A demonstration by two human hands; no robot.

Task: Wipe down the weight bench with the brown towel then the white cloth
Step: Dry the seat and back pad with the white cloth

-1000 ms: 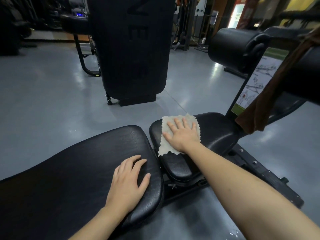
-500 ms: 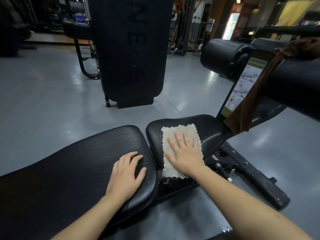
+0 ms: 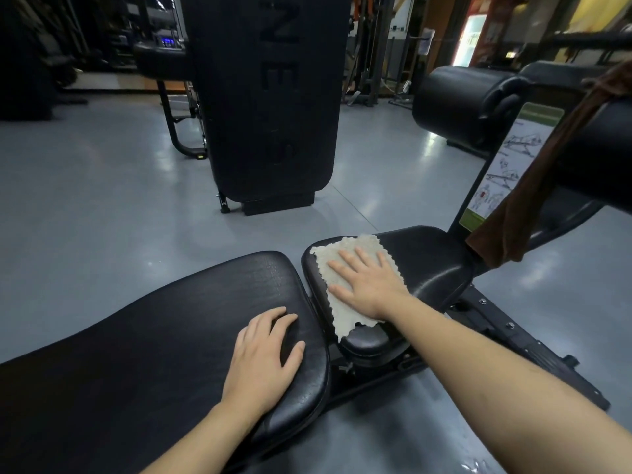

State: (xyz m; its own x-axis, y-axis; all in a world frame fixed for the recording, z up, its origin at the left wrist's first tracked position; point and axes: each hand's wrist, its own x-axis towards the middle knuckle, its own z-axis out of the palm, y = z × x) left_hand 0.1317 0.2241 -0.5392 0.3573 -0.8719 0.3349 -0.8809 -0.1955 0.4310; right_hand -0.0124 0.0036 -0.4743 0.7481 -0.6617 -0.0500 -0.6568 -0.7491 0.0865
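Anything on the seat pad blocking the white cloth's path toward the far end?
Nothing visible. The right hand presses the white cloth flat on the seat pad, and the pad beyond it is bare. The brown towel hangs off to the side past the pad's far end.

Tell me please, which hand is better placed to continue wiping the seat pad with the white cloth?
The right hand. It already lies flat on the white cloth, pressing it on the seat pad. The left hand rests on the long back pad, apart from the cloth, likely bracing.
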